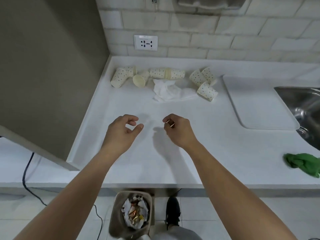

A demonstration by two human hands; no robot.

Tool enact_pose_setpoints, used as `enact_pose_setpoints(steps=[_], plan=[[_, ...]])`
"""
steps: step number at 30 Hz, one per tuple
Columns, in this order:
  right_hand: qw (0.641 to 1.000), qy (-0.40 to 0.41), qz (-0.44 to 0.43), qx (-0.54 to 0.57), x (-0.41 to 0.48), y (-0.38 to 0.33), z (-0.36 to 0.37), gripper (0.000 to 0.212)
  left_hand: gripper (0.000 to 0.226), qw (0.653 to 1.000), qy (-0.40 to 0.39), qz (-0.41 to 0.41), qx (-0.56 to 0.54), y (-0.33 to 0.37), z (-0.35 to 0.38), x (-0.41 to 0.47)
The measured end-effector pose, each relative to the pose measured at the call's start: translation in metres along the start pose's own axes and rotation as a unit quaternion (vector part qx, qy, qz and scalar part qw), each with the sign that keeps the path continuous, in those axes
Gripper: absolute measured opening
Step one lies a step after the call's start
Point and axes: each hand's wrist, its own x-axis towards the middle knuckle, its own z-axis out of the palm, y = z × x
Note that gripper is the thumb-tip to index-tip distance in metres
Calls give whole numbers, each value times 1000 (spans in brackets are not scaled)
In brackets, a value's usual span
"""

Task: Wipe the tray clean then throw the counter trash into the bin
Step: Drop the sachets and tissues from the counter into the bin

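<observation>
Bare forearms over the white worktop (pixel 207 153), left hand (pixel 121 129) loosely curled, empty, right hand (pixel 179 131) pinching a thin pale sliver (pixel 172 125), brown plastic bin (pixel 114 213) of wrappers on floor below, flat white rectangular tray (pixel 256 104) beside steel sink (pixel 303 101), spotted paper cups (pixel 156 73), crumpled white tissue (pixel 168 90) behind.

Both your arms reach forward. Left hand (pixel 123 129) loosely curled, empty; right hand (pixel 179 131) pinches a thin stick (pixel 168 123).

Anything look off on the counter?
Yes. The dotted paper cups lie tipped on their sides along the back of the counter, with a crumpled white tissue between them: loose litter, none upright.
</observation>
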Motion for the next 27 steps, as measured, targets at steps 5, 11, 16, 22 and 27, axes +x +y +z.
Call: enact_pose_setpoints(steps=[5, 11, 16, 22, 27], plan=[[1000, -19, -5, -4, 54, 21, -29, 15, 29, 1000, 19, 5, 2, 29, 34, 45], [1000, -23, -7, -15, 104, 44, -56, 14, 30, 1000, 19, 8, 11, 56, 66, 87], [998, -17, -33, -43, 136, 58, -67, 14, 33, 999, 9, 12, 32, 69, 86, 114], [995, -26, -50, -87, 162, 69, -75, 18, 35, 999, -10, 10, 38, 72, 100, 136], [992, -34, -50, -107, 180, 75, -77, 24, 36, 999, -10, 9, 49, 73, 108, 151]])
